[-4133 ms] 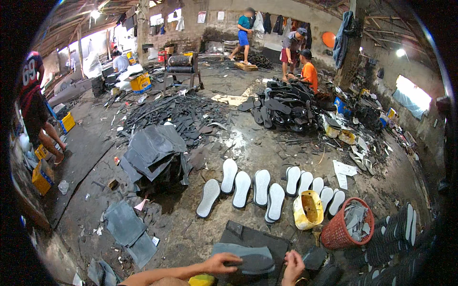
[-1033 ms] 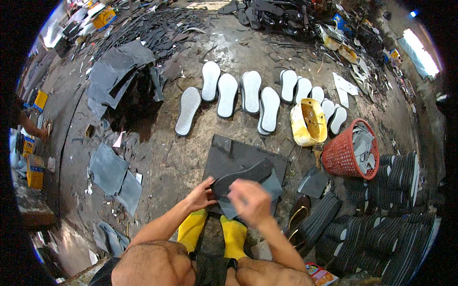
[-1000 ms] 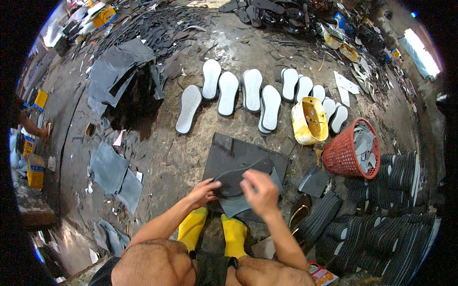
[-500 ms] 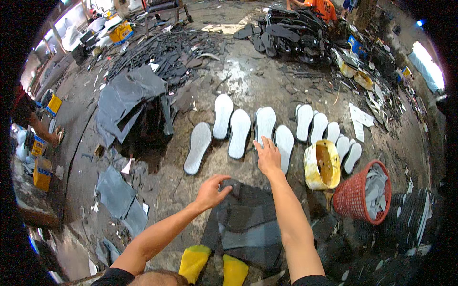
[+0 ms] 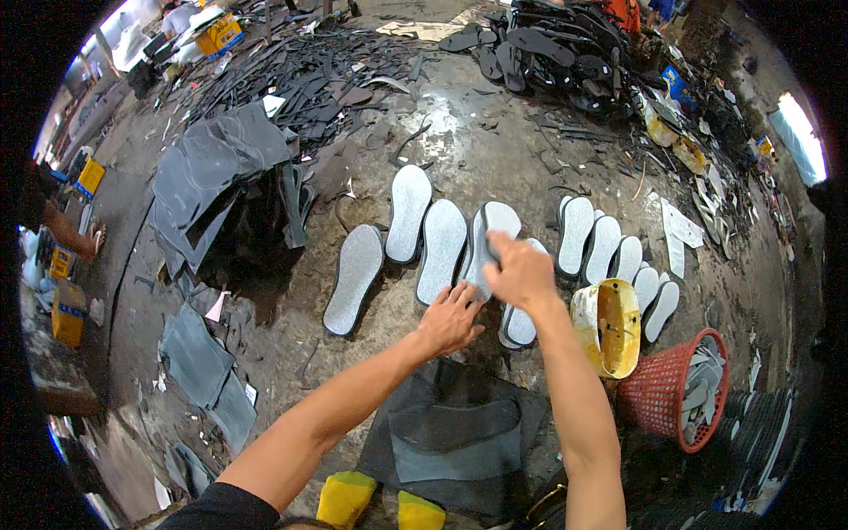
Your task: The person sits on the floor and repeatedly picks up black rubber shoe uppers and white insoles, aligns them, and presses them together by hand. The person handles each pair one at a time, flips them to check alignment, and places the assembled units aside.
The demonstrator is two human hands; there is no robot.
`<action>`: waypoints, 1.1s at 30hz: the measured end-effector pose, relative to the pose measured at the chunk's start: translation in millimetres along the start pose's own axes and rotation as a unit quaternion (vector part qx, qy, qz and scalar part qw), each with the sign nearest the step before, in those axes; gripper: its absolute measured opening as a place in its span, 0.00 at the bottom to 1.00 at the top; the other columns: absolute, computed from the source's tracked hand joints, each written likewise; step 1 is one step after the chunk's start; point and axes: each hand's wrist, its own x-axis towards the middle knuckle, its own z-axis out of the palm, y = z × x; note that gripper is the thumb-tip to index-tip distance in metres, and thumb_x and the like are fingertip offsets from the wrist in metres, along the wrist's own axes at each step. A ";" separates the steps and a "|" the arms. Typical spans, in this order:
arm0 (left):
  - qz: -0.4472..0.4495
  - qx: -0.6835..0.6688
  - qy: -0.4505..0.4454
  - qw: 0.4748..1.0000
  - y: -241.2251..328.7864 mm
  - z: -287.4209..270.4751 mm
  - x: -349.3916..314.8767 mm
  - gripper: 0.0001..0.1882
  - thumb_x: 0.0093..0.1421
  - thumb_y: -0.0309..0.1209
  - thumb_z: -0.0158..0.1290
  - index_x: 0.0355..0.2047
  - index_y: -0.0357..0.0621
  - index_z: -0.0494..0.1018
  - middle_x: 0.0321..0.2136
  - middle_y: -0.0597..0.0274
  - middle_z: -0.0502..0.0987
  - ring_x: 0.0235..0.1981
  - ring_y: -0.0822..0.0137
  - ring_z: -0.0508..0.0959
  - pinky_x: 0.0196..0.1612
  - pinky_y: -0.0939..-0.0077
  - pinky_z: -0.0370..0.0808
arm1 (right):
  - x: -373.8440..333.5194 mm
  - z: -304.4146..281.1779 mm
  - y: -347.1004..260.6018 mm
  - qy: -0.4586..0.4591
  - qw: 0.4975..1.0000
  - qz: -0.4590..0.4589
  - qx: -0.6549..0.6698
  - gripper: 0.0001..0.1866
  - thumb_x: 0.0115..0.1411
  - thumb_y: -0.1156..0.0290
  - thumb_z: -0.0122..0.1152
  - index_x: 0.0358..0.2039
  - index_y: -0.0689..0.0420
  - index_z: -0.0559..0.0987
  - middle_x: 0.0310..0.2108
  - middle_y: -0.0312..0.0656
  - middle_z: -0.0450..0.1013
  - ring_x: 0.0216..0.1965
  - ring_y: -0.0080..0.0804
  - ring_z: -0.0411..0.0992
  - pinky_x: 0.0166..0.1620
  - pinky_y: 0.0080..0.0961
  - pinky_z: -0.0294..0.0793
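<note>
Several shoe soles with light grey tops and dark edges lie in a row on the floor. In the middle, my right hand (image 5: pixel 523 276) is closed on the upper part of a shoe sole (image 5: pixel 503 215) that looks slightly turned on the one beneath; its fingers are partly blurred. My left hand (image 5: pixel 450 322) is by the heel end of that stack, fingers stretched out and touching or nearly touching it. Left of it lie a single sole (image 5: pixel 442 243), another sole (image 5: pixel 408 208) and a darker grey sole (image 5: pixel 353 278). My right hand partly covers a sole (image 5: pixel 521 327).
A cut yellow plastic container (image 5: pixel 618 327) and a red basket of scraps (image 5: pixel 658 389) stand at right. Dark sheets (image 5: pixel 455 433) lie before my yellow-covered feet (image 5: pixel 346 496). Grey sheets (image 5: pixel 221 163) drape over a heap at left. Black soles (image 5: pixel 556 53) are piled at the back.
My left hand has moved right and forward from the dark sheet to the middle soles. My right hand has closed on the upper sole there, which has shifted.
</note>
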 end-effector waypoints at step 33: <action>0.120 -0.046 -0.180 0.975 57.0 -47.3 -183.2 0.50 0.45 0.43 0.72 0.68 0.52 0.62 0.70 0.51 0.57 0.69 0.44 0.57 0.69 0.42 0.53 | -331.4 -120.9 -37.7 0.430 0.820 0.220 0.306 0.16 0.67 0.75 0.59 0.54 0.64 0.75 0.46 0.45 0.78 0.48 0.30 0.75 0.58 0.29 0.70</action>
